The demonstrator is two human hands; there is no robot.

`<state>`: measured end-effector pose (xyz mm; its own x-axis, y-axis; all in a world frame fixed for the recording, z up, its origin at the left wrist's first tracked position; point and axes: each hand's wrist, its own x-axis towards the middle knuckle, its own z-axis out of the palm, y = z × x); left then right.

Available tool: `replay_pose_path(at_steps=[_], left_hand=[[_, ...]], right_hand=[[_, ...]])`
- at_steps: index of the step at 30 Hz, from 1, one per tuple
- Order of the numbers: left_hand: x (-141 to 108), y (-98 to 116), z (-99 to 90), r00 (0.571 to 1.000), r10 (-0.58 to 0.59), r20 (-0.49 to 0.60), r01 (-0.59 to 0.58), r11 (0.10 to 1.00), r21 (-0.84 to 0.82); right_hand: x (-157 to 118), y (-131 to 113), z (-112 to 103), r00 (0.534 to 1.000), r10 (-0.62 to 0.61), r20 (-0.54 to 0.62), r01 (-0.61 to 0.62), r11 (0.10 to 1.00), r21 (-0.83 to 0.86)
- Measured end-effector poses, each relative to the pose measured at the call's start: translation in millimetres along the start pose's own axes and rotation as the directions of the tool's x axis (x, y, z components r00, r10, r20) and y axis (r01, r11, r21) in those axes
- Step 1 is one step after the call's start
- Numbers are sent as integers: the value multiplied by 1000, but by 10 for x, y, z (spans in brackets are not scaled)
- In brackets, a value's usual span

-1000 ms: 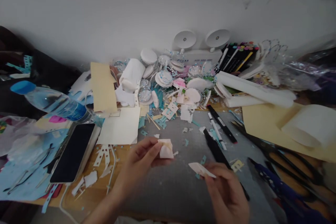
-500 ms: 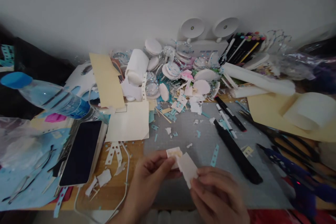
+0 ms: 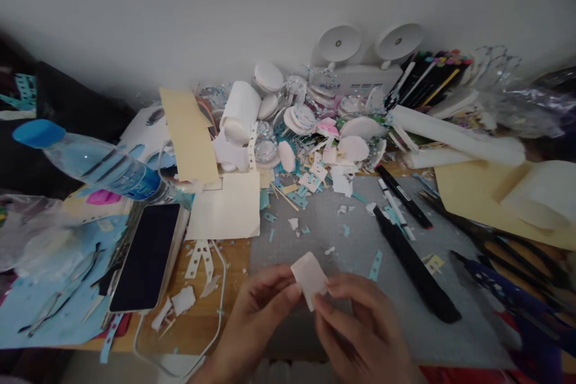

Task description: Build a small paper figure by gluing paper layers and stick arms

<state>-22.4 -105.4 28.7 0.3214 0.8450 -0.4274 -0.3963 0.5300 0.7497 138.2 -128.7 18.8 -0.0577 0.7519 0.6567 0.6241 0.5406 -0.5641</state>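
Observation:
A small white rectangle of paper (image 3: 309,279) is held tilted above the near edge of the grey cutting mat (image 3: 333,240). My left hand (image 3: 265,306) pinches its left side between thumb and fingers. On the right, my right hand (image 3: 360,318) grips the lower right edge, with thumb and forefinger pressed together. Only one face shows, so I cannot tell whether a second piece lies behind it. Paper scraps (image 3: 293,224) and a light blue punched strip (image 3: 375,265) lie on the mat beyond my hands.
A phone (image 3: 146,258) and a water bottle (image 3: 99,162) are at left. White discs (image 3: 299,119) and scraps pile up at the back. On the right lie a black cutter-like tool (image 3: 416,267), pens (image 3: 402,198), scissors (image 3: 517,258) and a blue glue gun (image 3: 508,300).
Two separate white pieces, one in each hand, have come together and now look like one rectangle. The yellowish patch on the left piece is out of sight. The view has shifted slightly.

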Motion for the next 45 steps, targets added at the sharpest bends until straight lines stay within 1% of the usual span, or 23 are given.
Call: replay_pose_path(at_steps=[2,4,6,11,15,18,21,24,27,30,33,38,45], left_hand=[[27,-54,-11,998,65,26,-65,998,8],[58,-102,-11,992,122,27,-123,992,23],[82,-138,-3,989,146,31,-147,988,41],[108,-165,13,988,149,50,-150,988,36],[127,-141,8,986,158,56,-159,987,12],[136,-111,8,981,165,103,-164,986,-9],[142,-90,16,979,159,129,-156,987,-30],[157,-90,25,975,155,159,-148,988,-52],[174,-102,27,967,153,206,-141,988,-69],[180,-110,15,963,150,225,-143,989,-47],[174,-105,-4,965,150,213,-149,989,-18],[165,-107,-11,970,161,181,-162,987,-13],[170,-156,-16,958,196,211,-198,980,-13]], right_hand=[[27,7,-6,1000,18,22,-19,998,66],[42,13,-28,998,37,60,-43,992,119],[47,21,-61,994,67,91,-79,988,135],[31,40,-120,974,178,138,-196,972,129],[-10,41,-114,944,273,185,-302,941,153],[-19,34,-123,933,291,213,-337,914,227],[-9,35,-179,931,307,199,-352,900,257],[8,48,-269,944,273,187,-312,921,232],[41,65,-345,959,179,219,-218,960,173],[81,87,-384,952,100,288,-139,983,118],[106,114,-404,940,42,339,-83,991,109],[124,139,-436,921,15,390,-58,993,99],[158,158,-461,912,-7,410,-27,997,75]])
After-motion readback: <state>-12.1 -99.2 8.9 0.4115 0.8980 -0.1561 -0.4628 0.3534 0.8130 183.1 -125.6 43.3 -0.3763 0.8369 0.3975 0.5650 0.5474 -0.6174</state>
